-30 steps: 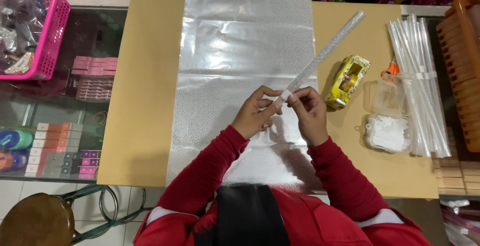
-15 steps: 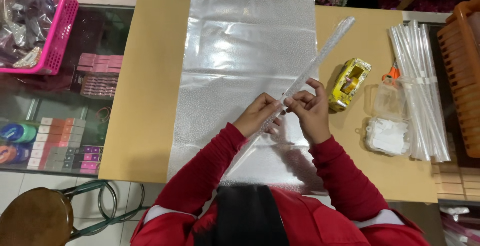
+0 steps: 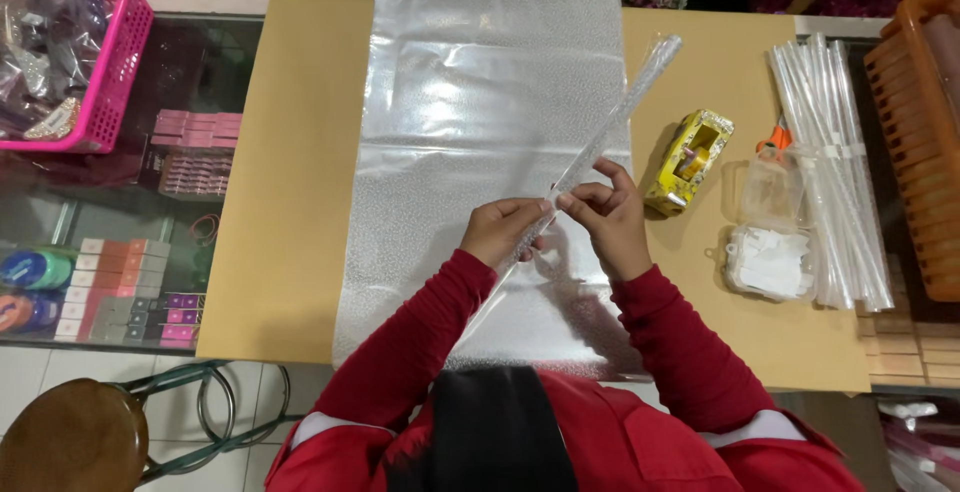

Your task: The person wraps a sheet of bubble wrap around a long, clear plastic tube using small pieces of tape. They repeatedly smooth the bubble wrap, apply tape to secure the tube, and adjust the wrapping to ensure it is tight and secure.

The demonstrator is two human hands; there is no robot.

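Both hands meet at frame centre, over the lower half of the clear plastic sheet (image 3: 480, 132) spread on the tan table (image 3: 290, 202).

Left hand (image 3: 503, 230): fingers curled shut around the rolled plastic tube (image 3: 620, 112), knuckles up, gripping just below the tube's midpoint. Thumb side faces the right hand.

Right hand (image 3: 607, 217): fingertips pinched together on the tube right beside the left hand's grip, thumb and index clamped, the other fingers folded loosely. The two hands are nearly touching.

Tube: thin, long, transparent with a speckled texture. Long axis runs diagonally, lower left to upper right of frame. Upper end points to the upper right, ending near the sheet's right edge, above the tape dispenser. Lower end runs down past the left wrist toward the bottom centre and is hard to trace against the sheet. Whether the tube is lifted or resting on the sheet, I can't tell.

Nearby, right of the hands: yellow tape dispenser (image 3: 690, 160), a clear plastic box (image 3: 768, 237) with white pieces in it, and a bundle of finished clear tubes (image 3: 830, 172) lying top to bottom. Orange basket (image 3: 915, 132) at the right edge, pink basket (image 3: 100, 62) at upper left.
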